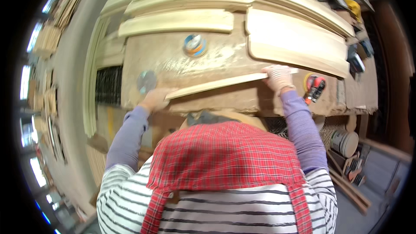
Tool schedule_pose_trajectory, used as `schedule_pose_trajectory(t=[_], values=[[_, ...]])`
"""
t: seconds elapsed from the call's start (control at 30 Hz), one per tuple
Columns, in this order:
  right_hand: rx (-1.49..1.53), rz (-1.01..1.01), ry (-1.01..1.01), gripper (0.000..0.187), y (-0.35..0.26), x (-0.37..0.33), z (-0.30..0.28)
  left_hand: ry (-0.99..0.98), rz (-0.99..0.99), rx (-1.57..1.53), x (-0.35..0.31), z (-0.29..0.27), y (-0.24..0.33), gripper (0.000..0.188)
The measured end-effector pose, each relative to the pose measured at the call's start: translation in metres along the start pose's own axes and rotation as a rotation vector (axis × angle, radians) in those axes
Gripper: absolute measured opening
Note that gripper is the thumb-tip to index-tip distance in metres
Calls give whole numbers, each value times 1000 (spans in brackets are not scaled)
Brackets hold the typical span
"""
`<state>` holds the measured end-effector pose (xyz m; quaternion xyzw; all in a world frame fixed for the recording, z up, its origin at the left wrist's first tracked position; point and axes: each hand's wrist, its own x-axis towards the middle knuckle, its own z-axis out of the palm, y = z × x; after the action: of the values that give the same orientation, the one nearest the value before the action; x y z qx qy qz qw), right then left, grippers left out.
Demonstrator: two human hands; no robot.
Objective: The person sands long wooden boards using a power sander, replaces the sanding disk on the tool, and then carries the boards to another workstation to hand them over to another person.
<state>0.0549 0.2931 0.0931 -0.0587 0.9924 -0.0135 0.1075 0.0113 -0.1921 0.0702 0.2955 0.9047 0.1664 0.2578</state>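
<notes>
A long, narrow wooden board (216, 86), pale and seen nearly edge-on, is held across the near side of the worktable (173, 65). My left hand (154, 99) grips its left end, and my right hand (278, 78) is closed around it close to the right end. The board tilts, its right end lying farther from me. Just beyond my left hand is a round grey disc (147, 81). To the right of my right hand lies a red and black hand sander (315, 87) with a yellowish pad. A small round blue and orange item (195, 45) sits farther back on the table.
Shaped pale boards line the back, with a wide panel (294, 39) at the right and a shorter board (177, 22) at the left. Long strips (91, 78) run down the left side. Tools crowd the far right corner; a white bucket (344, 143) stands lower right.
</notes>
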Motion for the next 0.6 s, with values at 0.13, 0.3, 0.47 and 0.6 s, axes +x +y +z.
schedule_pose_trajectory(t=[0.13, 0.3, 0.47, 0.6], values=[[-77, -3, 52, 33, -3, -26, 33, -262, 60, 244, 0, 8, 16, 89], [-59, 35, 230, 40, 12, -48, 58, -119, -21, 30, 16, 30, 56, 96], [-155, 172, 615, 44, 91, -49, -27, 221, 149, 17, 75, 31, 105, 101], [-13, 520, 673, 84, 168, -75, -59, 402, 303, 151, 187, -12, 223, 100]])
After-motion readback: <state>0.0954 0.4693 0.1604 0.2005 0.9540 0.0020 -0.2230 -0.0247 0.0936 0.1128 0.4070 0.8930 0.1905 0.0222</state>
